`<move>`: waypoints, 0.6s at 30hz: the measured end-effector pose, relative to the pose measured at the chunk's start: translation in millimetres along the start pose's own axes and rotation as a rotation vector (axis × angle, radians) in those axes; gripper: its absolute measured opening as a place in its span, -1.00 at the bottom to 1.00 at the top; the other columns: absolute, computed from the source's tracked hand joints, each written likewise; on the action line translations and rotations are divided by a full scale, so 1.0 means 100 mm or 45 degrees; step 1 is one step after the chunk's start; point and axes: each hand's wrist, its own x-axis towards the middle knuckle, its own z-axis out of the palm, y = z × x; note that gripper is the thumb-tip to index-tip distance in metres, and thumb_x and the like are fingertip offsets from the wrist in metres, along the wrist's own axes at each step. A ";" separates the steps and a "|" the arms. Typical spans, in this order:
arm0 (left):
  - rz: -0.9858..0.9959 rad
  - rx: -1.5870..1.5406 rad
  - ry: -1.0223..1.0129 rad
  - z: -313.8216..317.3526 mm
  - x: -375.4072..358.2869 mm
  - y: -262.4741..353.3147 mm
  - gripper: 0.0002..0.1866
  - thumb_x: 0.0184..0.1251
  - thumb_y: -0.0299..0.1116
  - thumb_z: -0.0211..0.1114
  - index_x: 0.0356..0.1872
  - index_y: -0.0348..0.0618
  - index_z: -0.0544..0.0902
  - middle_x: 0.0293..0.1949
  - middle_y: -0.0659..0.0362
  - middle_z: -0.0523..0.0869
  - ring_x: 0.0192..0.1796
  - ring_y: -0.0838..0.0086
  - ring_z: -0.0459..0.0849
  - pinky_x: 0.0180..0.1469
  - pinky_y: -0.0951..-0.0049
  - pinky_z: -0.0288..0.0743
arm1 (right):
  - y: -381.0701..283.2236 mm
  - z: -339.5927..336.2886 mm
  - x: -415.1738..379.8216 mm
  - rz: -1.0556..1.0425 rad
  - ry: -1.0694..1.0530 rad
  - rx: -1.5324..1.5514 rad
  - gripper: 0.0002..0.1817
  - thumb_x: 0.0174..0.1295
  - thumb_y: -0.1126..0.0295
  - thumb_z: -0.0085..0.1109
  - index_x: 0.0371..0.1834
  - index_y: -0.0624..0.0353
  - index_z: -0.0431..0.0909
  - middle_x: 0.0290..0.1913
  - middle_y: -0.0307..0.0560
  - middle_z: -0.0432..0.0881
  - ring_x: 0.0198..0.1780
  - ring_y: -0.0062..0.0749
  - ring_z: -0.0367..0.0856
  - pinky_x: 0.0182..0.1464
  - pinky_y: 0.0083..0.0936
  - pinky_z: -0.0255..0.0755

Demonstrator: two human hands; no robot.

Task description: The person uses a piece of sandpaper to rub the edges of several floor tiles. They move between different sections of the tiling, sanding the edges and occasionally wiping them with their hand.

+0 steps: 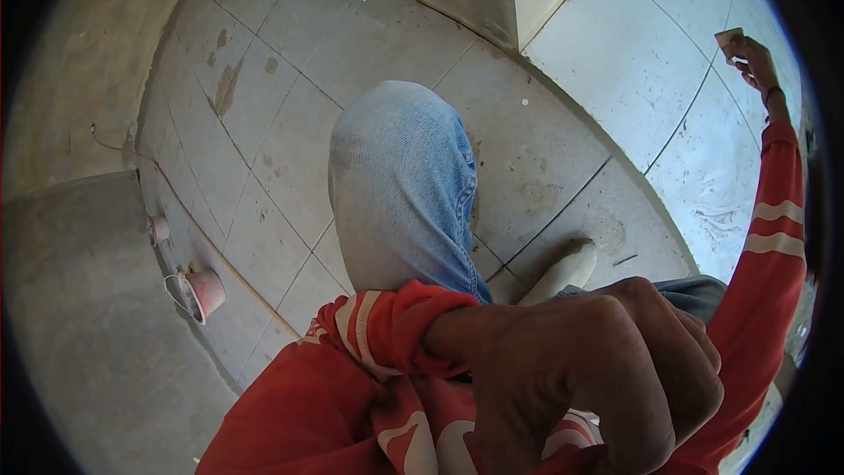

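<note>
My left hand (585,361) is large in the foreground, close to the camera, with its fingers curled into a fist in front of my red sweatshirt. Its fingertips are hidden, and I cannot tell whether they hold anything. At the far right, my stretched-out right hand (754,62) grips a small, flat, squarish piece (728,42) between thumb and fingers. That piece overlaps a dark joint line of the pale tiles (668,44) in this view. My knee in blue jeans (400,176) rises in the middle.
A reddish bucket (206,293) with a wire handle and a smaller container (158,230) stand by the left wall. A long thin cord or rod (215,246) crosses the stained floor tiles. A wall corner (519,9) juts in at the top, and a pale shoe (571,264) rests right of my knee.
</note>
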 end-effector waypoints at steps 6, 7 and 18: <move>-0.110 -0.077 -0.174 -0.08 0.03 0.01 -0.37 0.25 0.33 0.52 -0.33 -0.16 0.73 -0.55 0.25 0.58 -0.56 0.49 0.54 -0.51 0.45 0.22 | -0.35 0.11 -0.24 0.021 0.063 0.044 -0.60 0.35 -0.02 0.30 0.16 -0.15 0.72 -0.03 -0.37 0.74 -0.26 -0.73 0.61 -0.25 -0.62 0.43; -0.110 -0.048 -0.177 -0.07 0.06 0.01 -0.37 0.23 0.34 0.52 -0.33 -0.15 0.73 -0.55 0.25 0.59 -0.55 0.49 0.55 -0.50 0.45 0.22 | -0.38 0.10 -0.24 0.031 0.048 0.017 -0.60 0.33 -0.01 0.31 0.17 -0.16 0.73 0.02 -0.38 0.73 -0.24 -0.71 0.61 -0.19 -0.58 0.44; -0.248 -0.118 -0.657 -0.46 0.38 0.24 -0.53 0.21 0.02 0.64 -0.15 -0.20 0.77 -0.43 0.18 0.66 -0.39 0.39 0.67 -0.34 0.32 0.41 | -0.28 0.07 -0.31 0.045 0.075 0.051 -0.77 0.38 0.08 0.25 0.00 -0.19 0.72 -0.19 -0.41 0.74 -0.38 -0.77 0.55 -0.39 -0.64 0.30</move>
